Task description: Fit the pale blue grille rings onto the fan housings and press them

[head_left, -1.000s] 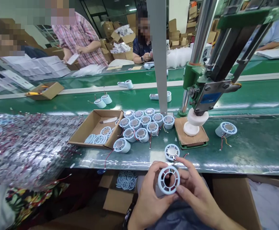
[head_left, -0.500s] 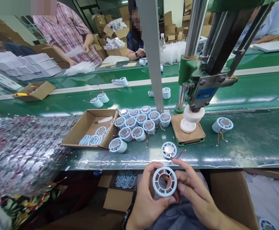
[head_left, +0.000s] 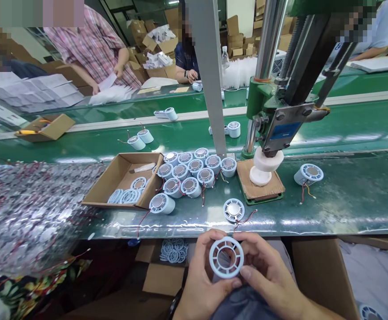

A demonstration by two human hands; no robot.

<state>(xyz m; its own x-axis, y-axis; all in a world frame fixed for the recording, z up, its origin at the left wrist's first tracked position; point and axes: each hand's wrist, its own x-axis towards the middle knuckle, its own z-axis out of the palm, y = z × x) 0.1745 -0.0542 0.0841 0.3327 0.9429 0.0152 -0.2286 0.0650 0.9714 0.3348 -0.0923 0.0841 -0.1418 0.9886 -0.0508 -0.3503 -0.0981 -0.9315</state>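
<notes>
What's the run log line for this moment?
left hand: holds ring | right hand: holds ring | nearest: motor on table

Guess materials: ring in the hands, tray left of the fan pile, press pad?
Ring: likely moulded plastic, matte pale blue, thin even spokes. Tray: brown cardboard, raw folded edges. Press pad: looks like cardboard or fibreboard, matte tan, on a green base. Both hands, left and right, hold the ring.

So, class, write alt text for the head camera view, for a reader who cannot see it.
Both hands, the left hand and right hand, hold a pale blue ring-shaped plastic housing over the person's lap. Ahead, a green workbench carries a cluster of small round motor units, a cardboard tray of rings and a hand press.
</notes>
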